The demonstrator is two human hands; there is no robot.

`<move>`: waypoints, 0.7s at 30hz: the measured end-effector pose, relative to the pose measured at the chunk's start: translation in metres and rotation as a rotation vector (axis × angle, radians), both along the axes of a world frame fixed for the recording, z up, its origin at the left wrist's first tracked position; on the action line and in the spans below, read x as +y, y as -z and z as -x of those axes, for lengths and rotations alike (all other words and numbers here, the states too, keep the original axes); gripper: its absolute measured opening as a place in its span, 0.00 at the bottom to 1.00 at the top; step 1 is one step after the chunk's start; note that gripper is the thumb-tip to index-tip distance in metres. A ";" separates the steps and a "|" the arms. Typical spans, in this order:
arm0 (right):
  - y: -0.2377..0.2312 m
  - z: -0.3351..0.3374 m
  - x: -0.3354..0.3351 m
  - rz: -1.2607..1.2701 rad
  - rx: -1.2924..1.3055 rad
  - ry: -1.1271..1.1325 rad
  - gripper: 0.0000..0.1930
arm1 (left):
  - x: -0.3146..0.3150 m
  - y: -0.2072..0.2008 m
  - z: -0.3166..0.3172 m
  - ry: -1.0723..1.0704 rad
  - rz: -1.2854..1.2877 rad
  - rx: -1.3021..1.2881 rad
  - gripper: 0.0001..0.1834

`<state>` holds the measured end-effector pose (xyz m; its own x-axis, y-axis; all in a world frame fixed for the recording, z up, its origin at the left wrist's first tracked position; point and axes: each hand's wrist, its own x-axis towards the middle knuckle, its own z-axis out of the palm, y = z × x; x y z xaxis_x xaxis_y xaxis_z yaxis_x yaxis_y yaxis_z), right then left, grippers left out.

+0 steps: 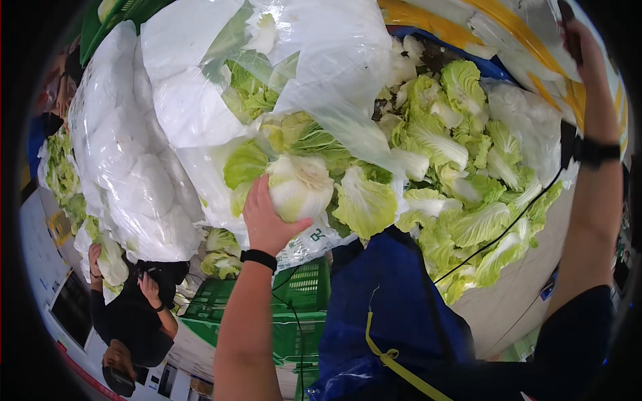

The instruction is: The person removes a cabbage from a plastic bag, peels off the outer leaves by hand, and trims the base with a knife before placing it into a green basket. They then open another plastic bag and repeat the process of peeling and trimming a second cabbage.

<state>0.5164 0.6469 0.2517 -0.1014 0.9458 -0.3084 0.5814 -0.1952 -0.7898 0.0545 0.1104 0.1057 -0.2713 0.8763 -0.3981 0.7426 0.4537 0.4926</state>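
My left hand is pressed against the side of a napa cabbage, its fingers and thumb curved round the white head. The cabbage's pale stem end faces up. A loose green leaf hangs just to the right of it. Beneath and behind lies an opened clear plastic bag with more cabbage inside. My right hand is raised far off at the upper right, closed on a dark, narrow object that is too cut off to name.
Stripped cabbage leaves are heaped at the right. White plastic-wrapped bundles stand at the left. Green crates sit below my left forearm. A black cable crosses the leaves. At the lower left, another person handles a cabbage.
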 end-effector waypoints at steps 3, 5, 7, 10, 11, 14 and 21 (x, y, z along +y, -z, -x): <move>0.039 0.109 -0.207 0.060 0.013 -0.183 0.16 | -0.015 -0.006 -0.015 -0.078 0.042 0.087 0.61; 0.056 0.158 -0.325 0.276 0.004 -0.211 0.16 | -0.014 -0.006 -0.029 -0.137 0.089 0.190 0.61; 0.086 0.172 -0.417 0.572 0.247 -0.325 0.20 | -0.005 -0.005 -0.045 -0.134 0.079 0.230 0.61; 0.109 0.197 -0.466 0.309 0.139 -0.516 0.18 | -0.006 0.000 -0.050 -0.144 0.103 0.291 0.64; 0.112 0.201 -0.468 0.316 0.143 -0.517 0.18 | -0.009 -0.001 -0.047 -0.142 0.079 0.278 0.64; 0.123 0.209 -0.464 0.293 0.084 -0.616 0.17 | -0.014 0.001 -0.046 -0.151 0.064 0.264 0.64; 0.115 0.208 -0.464 0.352 0.079 -0.663 0.18 | -0.020 0.003 -0.050 -0.179 0.025 0.261 0.62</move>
